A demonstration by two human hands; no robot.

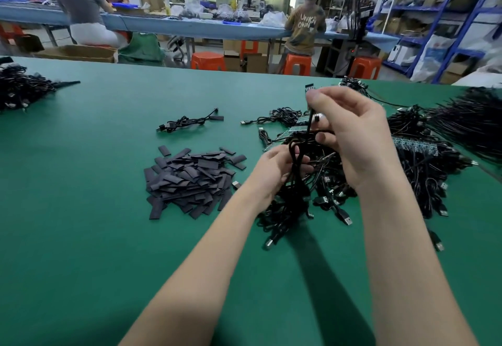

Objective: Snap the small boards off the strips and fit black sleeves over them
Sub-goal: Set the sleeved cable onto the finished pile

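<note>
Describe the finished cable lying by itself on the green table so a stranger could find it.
Start at the pile of flat black sleeves on the green table, left of the hands. Just beyond it, towards the far edge, lies a lone coiled cable. Unlike the tangled heaps to the right, it sits apart.

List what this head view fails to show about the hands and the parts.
- Right hand: the small board it pinches is mostly hidden by its fingers; sleeved or not is unclear.
- Left hand: its grip is hidden in the cable bundle.
- Board strips: buried under cables, too small to count.
- Sleeve pile: overlapping, uncountable.
</note>
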